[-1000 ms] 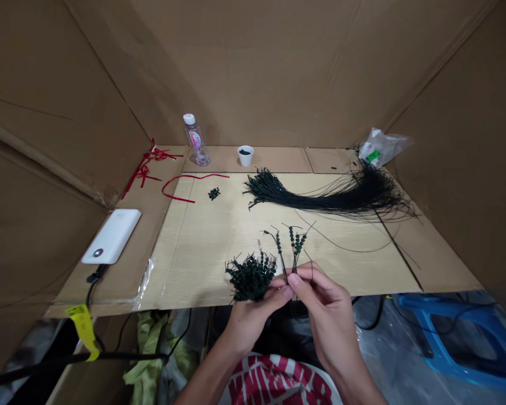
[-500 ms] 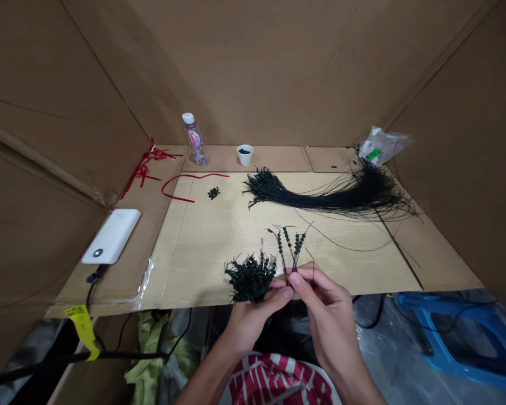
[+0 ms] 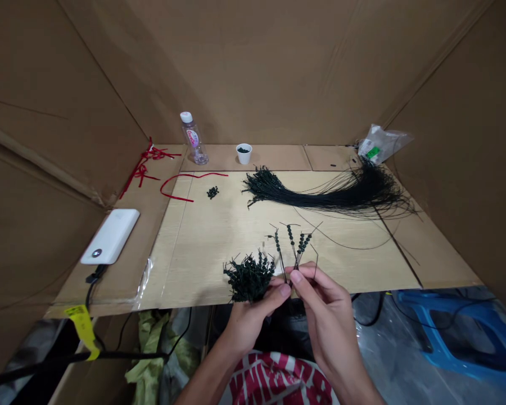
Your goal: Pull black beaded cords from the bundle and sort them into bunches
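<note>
My left hand [image 3: 253, 320] grips a dense bunch of dark green beaded wire stems [image 3: 249, 278] in its fingers, just over the front edge of the board. Close beside it, my right hand [image 3: 324, 315] pinches a few thin wires strung with dark green beads [image 3: 293, 244] between thumb and fingertips. These wires fan upward and their lower ends run down into the fingers. Farther back on the pale wooden board [image 3: 202, 247] lies a long sheaf of black-green wires [image 3: 329, 194], with one loose strand curving out towards the front.
A small heap of dark beads [image 3: 213, 192] and red ribbon [image 3: 181, 183] lie left of the sheaf. Behind are a white cup of beads [image 3: 244, 153], a water bottle [image 3: 191, 139] and a plastic bag [image 3: 382, 143]. A white power bank [image 3: 110, 236] sits left; cardboard walls surround the board.
The beaded wires in my right hand have tilted slightly and spread a little to the right. Both hands stay in nearly the same place, and the view has shifted slightly upward.
</note>
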Demonstrator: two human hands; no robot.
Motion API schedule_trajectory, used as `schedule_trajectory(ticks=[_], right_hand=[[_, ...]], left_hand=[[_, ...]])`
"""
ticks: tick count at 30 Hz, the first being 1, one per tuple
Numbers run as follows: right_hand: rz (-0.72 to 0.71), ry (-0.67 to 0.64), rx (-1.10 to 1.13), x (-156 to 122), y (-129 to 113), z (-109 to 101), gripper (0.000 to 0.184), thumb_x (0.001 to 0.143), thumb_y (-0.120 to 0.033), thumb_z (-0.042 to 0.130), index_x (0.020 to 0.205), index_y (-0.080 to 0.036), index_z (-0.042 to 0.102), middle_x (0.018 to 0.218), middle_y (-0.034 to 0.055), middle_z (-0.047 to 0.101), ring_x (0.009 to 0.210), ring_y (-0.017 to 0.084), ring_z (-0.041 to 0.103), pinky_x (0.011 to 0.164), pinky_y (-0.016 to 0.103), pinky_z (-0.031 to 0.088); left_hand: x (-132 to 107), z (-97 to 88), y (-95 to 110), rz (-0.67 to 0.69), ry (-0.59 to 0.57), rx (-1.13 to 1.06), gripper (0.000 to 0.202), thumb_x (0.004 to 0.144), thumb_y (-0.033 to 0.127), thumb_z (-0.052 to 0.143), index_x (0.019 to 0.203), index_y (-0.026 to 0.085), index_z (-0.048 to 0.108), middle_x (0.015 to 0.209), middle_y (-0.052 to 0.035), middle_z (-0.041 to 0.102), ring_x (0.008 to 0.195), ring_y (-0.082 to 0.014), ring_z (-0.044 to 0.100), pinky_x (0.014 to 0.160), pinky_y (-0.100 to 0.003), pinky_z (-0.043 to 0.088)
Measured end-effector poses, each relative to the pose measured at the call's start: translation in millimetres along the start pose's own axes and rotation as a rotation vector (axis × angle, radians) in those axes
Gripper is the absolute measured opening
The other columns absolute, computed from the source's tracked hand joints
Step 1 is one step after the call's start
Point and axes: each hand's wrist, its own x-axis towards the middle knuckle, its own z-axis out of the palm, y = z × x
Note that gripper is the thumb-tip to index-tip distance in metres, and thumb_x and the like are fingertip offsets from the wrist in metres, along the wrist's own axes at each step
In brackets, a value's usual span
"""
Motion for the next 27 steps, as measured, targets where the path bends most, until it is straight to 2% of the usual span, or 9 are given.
schedule_trajectory(ticks=[5, 12, 14, 18, 22, 27], right_hand=[[0.013, -0.002, 0.005, -0.9, -2.1, 0.5, 0.018, 0.088, -0.047, 0.093, 0.092, -0.03, 0.087, 0.085, -0.0005, 0.071, 0.086, 0.019, 0.062, 0.077, 0.03, 0.048], [0.019, -0.01, -0.001, -1.8, -4.1, 2.5, 0.02, 0.087, -0.049, 0.093, 0.092, -0.03, 0.088, 0.085, 0.0005, 0.071, 0.086, 0.02, 0.063, 0.078, 0.031, 0.049], [0.018, -0.01, 0.0, -1.9, -4.2, 2.5, 0.02, 0.087, -0.048, 0.093, 0.091, -0.029, 0.089, 0.085, 0.0012, 0.071, 0.087, 0.021, 0.064, 0.078, 0.031, 0.049], [0.02, 0.006, 0.008, -2.1, -4.1, 1.9, 0.02, 0.084, -0.048, 0.095, 0.089, -0.03, 0.089, 0.088, 0.0019, 0.073, 0.087, 0.021, 0.064, 0.078, 0.031, 0.05], [0.032, 0.009, 0.019, -2.7, -4.8, 1.7, 0.02, 0.084, -0.048, 0.096, 0.088, -0.03, 0.089, 0.089, 0.0019, 0.074, 0.088, 0.021, 0.064, 0.078, 0.031, 0.05], [0.032, 0.001, 0.027, -3.5, -4.9, 1.9, 0.018, 0.085, -0.048, 0.095, 0.089, -0.031, 0.089, 0.089, 0.002, 0.074, 0.089, 0.021, 0.065, 0.081, 0.032, 0.051]], left_hand=[[0.3, 0.2, 0.2, 0.027, -0.02, 0.01, 0.055, 0.068, 0.067, 0.097, 0.072, 0.017, 0.076, 0.062, 0.0038, 0.047, 0.061, -0.011, 0.034, 0.059, -0.027, 0.031], [0.1, -0.5, -0.2, 0.005, -0.004, 0.007, 0.056, 0.065, 0.069, 0.098, 0.073, 0.017, 0.078, 0.061, 0.0035, 0.05, 0.062, -0.012, 0.038, 0.06, -0.027, 0.035], [-0.5, -0.3, 0.1, 0.013, -0.004, 0.005, 0.053, 0.066, 0.068, 0.098, 0.074, 0.018, 0.08, 0.062, 0.0025, 0.053, 0.064, -0.0137, 0.044, 0.066, -0.029, 0.042], [-1.5, 0.8, 0.8, 0.033, -0.011, 0.007, 0.05, 0.067, 0.065, 0.098, 0.073, 0.019, 0.081, 0.067, -0.0012, 0.063, 0.075, -0.0193, 0.06, 0.087, -0.035, 0.054], [-1.0, 1.1, -0.3, 0.043, -0.02, -0.001, 0.048, 0.068, 0.064, 0.099, 0.076, 0.02, 0.083, 0.076, -0.0041, 0.072, 0.084, -0.0224, 0.068, 0.096, -0.039, 0.057], [0.5, -0.2, -2.4, 0.082, -0.058, -0.001, 0.041, 0.076, 0.06, 0.096, 0.086, 0.021, 0.087, 0.089, -0.0059, 0.078, 0.094, -0.024, 0.071, 0.105, -0.041, 0.056]])
